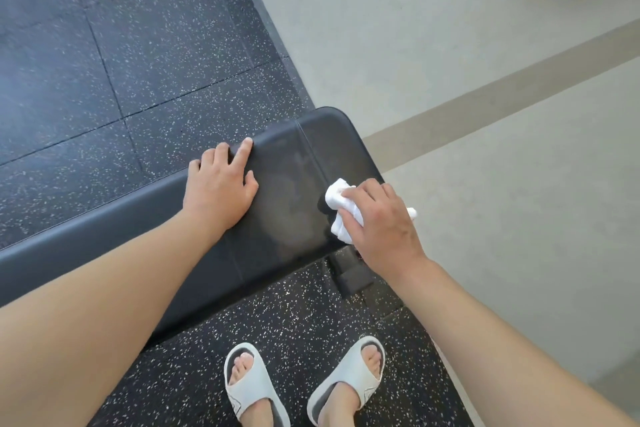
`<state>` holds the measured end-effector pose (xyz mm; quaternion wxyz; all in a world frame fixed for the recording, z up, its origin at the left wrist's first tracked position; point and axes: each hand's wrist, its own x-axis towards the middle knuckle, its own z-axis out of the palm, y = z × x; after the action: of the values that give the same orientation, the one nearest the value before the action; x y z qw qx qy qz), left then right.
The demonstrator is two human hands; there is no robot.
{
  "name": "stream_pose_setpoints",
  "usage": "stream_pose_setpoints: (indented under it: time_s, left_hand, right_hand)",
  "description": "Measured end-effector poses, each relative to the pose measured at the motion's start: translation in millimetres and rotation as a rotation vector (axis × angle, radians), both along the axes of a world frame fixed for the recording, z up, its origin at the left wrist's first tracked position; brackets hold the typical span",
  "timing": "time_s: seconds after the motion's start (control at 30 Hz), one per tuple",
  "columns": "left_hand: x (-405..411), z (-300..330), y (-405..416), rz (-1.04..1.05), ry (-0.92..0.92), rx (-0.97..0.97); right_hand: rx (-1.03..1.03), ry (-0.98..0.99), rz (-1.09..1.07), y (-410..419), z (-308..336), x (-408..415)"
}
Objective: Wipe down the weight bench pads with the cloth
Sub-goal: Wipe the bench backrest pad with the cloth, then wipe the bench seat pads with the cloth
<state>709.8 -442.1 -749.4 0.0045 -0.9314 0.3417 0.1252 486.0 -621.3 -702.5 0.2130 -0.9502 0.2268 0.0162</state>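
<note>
A black padded weight bench (287,184) runs from the lower left to its rounded end at centre right, with a seam across the pad. My left hand (220,184) rests flat on the pad's far edge, its fingers over the side. A crumpled white cloth (337,203) lies on the pad near its right end. My right hand (379,218) grips the cloth and presses it against the pad. The pad's surface between the hands looks streaky and damp.
Black speckled rubber floor tiles (121,62) surround the bench. Pale smooth flooring (485,114) with a tan stripe lies to the right. A black bench foot (353,276) sticks out under the pad's right end. My feet in white slides (249,388) stand close to the bench.
</note>
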Motion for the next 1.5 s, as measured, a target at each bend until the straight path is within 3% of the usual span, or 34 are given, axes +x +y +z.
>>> stream_pose_setpoints:
  time_s: [0.1,0.3,0.73,0.93,1.17,1.5]
  left_hand:
    - [-16.3,33.1,-4.7,0.059,0.146,0.031]
    - [-47.4,137.8,15.2,0.011,0.283,-0.167]
    - [-41.0,372.0,91.7,0.05,0.301,-0.454]
    - [-32.7,451.4,143.9,0.134,0.309,-0.575]
    - [-33.1,526.5,180.9,0.2,0.245,-0.624]
    - [-46.1,607.3,207.8,0.403,-0.033,-0.673]
  right_hand:
    - [0.028,-0.057,-0.101,2.9,35.1,-5.0]
    - [0.059,-0.171,-0.213,24.7,122.7,0.9]
    - [0.091,-0.335,-0.272,99.7,326.1,18.7]
    - [0.068,-0.443,-0.258,125.6,405.0,30.4]
    - [0.072,-0.514,-0.105,142.2,484.7,65.3]
    - [0.191,-0.644,0.146,130.0,555.6,113.0]
